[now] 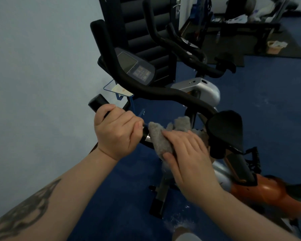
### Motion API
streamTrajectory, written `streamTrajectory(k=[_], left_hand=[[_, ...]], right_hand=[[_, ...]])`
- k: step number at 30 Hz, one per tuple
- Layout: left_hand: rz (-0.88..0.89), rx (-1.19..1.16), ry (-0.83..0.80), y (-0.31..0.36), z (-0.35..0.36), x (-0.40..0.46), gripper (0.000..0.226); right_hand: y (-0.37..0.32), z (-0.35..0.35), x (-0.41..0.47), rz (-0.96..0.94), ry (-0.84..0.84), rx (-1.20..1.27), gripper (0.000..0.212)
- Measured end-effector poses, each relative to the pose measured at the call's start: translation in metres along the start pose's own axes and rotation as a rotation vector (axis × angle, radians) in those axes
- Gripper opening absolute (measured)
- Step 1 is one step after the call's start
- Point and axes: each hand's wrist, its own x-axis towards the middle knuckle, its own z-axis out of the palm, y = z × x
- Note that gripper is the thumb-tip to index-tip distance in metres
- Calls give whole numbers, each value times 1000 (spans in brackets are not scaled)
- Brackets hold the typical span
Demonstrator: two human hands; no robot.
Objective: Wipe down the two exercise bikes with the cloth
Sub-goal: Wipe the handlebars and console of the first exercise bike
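Note:
The near exercise bike has black handlebars (163,92), a grey console (137,66) and an orange and silver body (271,192). My left hand (116,131) grips the end of its near handle, fingers curled round the bar. A grey fluffy cloth (158,138) is wrapped over the same bar just right of that hand. My right hand (188,153) holds the cloth against the bar, thumb curled under it. A second bike (203,89) with a silver body and black handlebars stands behind the first.
A pale wall runs along the left. The floor (125,197) is blue carpet. A black padded bench back (146,23) stands behind the bikes. Dark mats, gym gear and a small box (274,46) lie at the far right.

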Motion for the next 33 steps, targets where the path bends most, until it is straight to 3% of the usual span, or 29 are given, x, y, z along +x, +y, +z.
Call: streamTrajectory(k=[6, 13, 16, 19, 24, 27, 30, 33], left_hand=[[19, -9, 31, -5, 0, 1, 47], [-34, -9, -1, 1, -2, -1, 46], [-67, -4, 21, 3, -1, 0, 47], [-116, 1, 31, 7, 0, 0, 48], [-224, 3, 34, 16, 1, -3, 50], [-258, 19, 64, 17, 3, -2, 53], [-287, 27, 41, 20, 2, 0, 53], [-359, 45, -34, 27, -4, -1, 53]], right_hand=[[-29, 7, 47, 123, -132, -130, 67], [10, -27, 23, -107, -352, -112, 49], [0, -24, 31, -16, -279, 46, 37], [-20, -7, 35, -13, -125, -56, 38], [15, -34, 34, -187, -400, -83, 42], [10, -40, 40, -218, -408, -191, 33], [-3, -34, 59, -319, -438, -432, 43], [15, -51, 82, -337, -687, -316, 45]])
